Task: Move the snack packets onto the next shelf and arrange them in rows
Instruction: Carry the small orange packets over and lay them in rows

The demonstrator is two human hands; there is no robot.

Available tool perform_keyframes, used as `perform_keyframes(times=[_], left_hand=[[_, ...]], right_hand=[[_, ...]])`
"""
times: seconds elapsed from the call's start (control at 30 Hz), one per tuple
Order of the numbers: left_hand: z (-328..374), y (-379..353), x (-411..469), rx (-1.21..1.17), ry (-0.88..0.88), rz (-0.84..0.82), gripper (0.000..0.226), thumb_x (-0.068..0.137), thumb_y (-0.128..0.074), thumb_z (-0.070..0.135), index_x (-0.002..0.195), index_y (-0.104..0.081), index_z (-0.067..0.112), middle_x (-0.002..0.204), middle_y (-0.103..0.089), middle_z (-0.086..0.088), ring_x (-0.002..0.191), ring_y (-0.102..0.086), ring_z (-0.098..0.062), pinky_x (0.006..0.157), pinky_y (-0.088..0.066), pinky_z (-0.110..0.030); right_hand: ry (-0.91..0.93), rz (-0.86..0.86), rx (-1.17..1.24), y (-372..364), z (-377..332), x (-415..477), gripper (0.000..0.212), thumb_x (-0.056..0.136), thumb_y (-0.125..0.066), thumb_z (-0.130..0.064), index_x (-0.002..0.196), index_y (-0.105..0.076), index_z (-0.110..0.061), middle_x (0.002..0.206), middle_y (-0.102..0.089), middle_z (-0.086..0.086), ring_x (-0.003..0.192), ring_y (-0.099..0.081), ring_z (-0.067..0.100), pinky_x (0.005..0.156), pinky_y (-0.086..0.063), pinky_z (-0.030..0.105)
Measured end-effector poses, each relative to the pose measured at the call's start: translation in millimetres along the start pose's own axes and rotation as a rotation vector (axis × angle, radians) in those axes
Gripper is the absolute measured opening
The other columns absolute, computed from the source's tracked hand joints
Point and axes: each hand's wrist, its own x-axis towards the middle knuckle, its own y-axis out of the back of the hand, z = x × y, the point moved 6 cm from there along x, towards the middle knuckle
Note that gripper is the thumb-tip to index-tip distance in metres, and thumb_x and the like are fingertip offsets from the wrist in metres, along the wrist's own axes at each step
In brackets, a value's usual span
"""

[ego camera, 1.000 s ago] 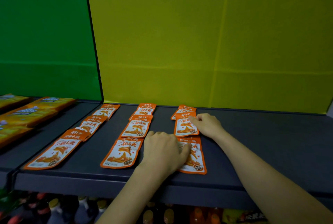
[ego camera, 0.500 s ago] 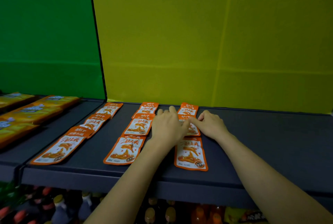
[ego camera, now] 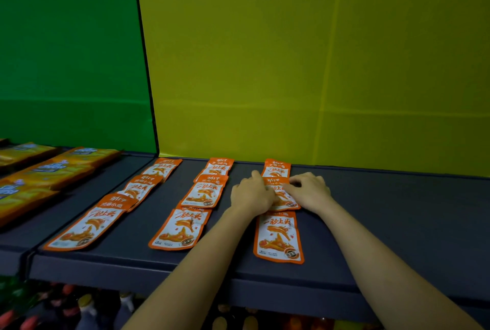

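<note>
Left hand [ego camera: 250,195]: curled, knuckles up, fingers pressed flat on the left edge of the middle orange-and-white foil snack packet [ego camera: 285,198] of the right-hand row; nothing lifted or enclosed, so far as can be seen. Right hand [ego camera: 309,190]: likewise palm-down, fingertips resting on the same packet's right edge, pinning rather than gripping it. Dark grey flat shelf [ego camera: 397,223]: carries three rows of matching packets running front to back. Left row: front packet [ego camera: 87,225], two smaller-looking ones behind, overlapping slightly. Centre row: front packet [ego camera: 181,229], a second [ego camera: 205,193] just behind and touching it, a third at the yellow back panel [ego camera: 318,64]. Right row: front packet [ego camera: 278,237] near the shelf lip, the middle packet under both hands, a rear packet [ego camera: 277,168] against the back panel. Neighbouring shelf to the left, before a green back panel [ego camera: 66,51]: yellow-orange flat boxes [ego camera: 53,170], well apart from the rows. Below the shelf: bottles, dim, not identifiable. Step in hand, by judgement: squaring the middle packet of the third row into line with its neighbours. Next move, by judgement: a small sideways nudge and light press to align edges, then releasing both hands; the right part of the shelf is bare and would take a further row.
</note>
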Motion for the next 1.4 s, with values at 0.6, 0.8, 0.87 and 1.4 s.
perform_keyframes(times=[0.6, 0.8, 0.87, 1.4], left_hand=[[-89, 124, -101, 0.192, -0.060, 0.477, 0.024, 0.092, -0.043, 0.024, 0.110, -0.060, 0.024, 0.113, -0.066, -0.003, 0.109, -0.057, -0.028, 0.078, -0.043, -0.036], [-200, 175, -197, 0.324, 0.128, 0.602, 0.020, 0.090, -0.045, 0.027, 0.092, -0.063, 0.019, 0.093, -0.068, -0.002, 0.092, -0.063, -0.030, 0.065, -0.046, -0.035], [-241, 188, -240, 0.393, 0.181, 0.616, 0.023, 0.083, -0.044, 0.027, 0.078, -0.063, 0.016, 0.075, -0.068, -0.002, 0.074, -0.066, -0.031, 0.051, -0.044, -0.033], [-489, 253, -530, 0.498, 0.675, 0.488, 0.007, 0.084, -0.064, 0.025, 0.084, -0.067, 0.018, 0.075, -0.068, 0.001, 0.069, -0.065, -0.023, 0.054, -0.053, -0.033]], right_hand=[[0.420, 0.196, 0.133, 30, -86, -77, 0.020, 0.092, -0.051, -0.026, 0.107, -0.063, -0.024, 0.109, -0.066, -0.003, 0.103, -0.061, 0.017, 0.086, -0.047, 0.034], [0.687, 0.127, 0.111, -1, -191, -136, 0.020, 0.091, -0.050, -0.028, 0.108, -0.061, -0.026, 0.113, -0.064, -0.007, 0.109, -0.057, 0.016, 0.090, -0.045, 0.036], [0.758, 0.082, 0.140, -17, -227, -161, 0.021, 0.092, -0.049, -0.029, 0.110, -0.060, -0.026, 0.112, -0.063, -0.008, 0.110, -0.056, 0.015, 0.091, -0.045, 0.036], [1.016, -0.287, 0.180, -206, -473, -351, 0.030, 0.097, -0.039, -0.038, 0.124, -0.049, -0.032, 0.125, -0.053, -0.016, 0.116, -0.049, 0.007, 0.087, -0.042, 0.024]])
